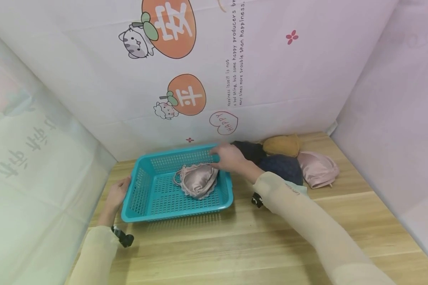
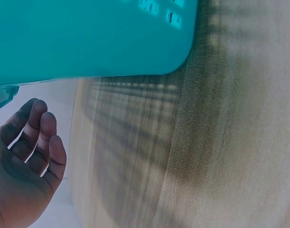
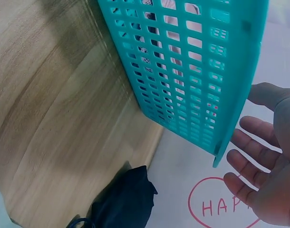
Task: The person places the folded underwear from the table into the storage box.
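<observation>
A turquoise plastic basket point(image 1: 178, 215) with perforated sides stands on the wooden table. Inside it, toward the right, lies a greyish-pink satin bra point(image 1: 199, 181) with lace trim and a thin strap loop. At the basket's left rim is my left hand point(image 1: 118, 193), its fingers loosely bent in the left wrist view; whether they touch the rim is unclear. My right hand point(image 1: 231, 157) reaches over the back right corner of the basket. In the right wrist view its fingers point(image 3: 254, 147) are spread beside the rim, with nothing seen between them.
Right of the basket lie a black folded garment point(image 1: 250, 151), a mustard one point(image 1: 281, 145), a navy one point(image 1: 282, 168) and a pink satin one point(image 1: 317, 169). A pale mint piece point(image 1: 299, 189) is partly hidden by the right sleeve. Printed white cloth walls point(image 1: 271, 79) enclose the table.
</observation>
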Demonstrator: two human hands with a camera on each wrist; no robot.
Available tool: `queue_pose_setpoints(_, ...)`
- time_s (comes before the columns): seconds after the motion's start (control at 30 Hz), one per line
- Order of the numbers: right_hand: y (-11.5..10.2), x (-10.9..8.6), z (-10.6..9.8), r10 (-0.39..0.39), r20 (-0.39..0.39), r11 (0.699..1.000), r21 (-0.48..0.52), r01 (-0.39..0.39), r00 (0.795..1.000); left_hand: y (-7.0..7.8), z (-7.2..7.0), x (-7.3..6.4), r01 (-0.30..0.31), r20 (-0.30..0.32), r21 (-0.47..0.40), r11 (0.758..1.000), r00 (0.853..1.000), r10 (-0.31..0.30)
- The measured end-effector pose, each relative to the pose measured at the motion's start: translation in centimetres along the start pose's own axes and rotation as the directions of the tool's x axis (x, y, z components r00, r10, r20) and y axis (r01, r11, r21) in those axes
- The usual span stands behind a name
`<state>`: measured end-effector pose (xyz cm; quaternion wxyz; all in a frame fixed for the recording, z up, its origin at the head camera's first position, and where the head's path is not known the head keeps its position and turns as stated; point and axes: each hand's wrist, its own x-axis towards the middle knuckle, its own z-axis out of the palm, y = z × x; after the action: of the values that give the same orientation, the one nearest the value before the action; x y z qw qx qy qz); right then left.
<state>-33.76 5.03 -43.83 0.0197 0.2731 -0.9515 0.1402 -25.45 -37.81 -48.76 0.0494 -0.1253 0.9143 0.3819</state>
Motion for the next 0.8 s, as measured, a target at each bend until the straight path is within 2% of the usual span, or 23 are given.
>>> queue_pose_setpoints(0.27,0.4,-1.2,-1.1,0.002,-0.022,0.999,0.038,-0.001,1.000,0.2,0.1,-0.2,0.001,-0.003,-0.005,1.000,1.000,-0.001)
queue_pose_setpoints(0.5,1.2,-2.6,-1.6,0.010,-0.056,1.000,0.026,-0.009,0.998,0.2,0.0,-0.3,-0.008,-0.005,-0.009,1.000,1.000,0.008)
queue_pose_setpoints(0.8,2.0,-4.2,-2.0,0.033,-0.075,0.998,0.062,-0.028,0.997,0.4,0.1,-0.6,0.002,0.019,-0.029,1.000,1.000,-0.002)
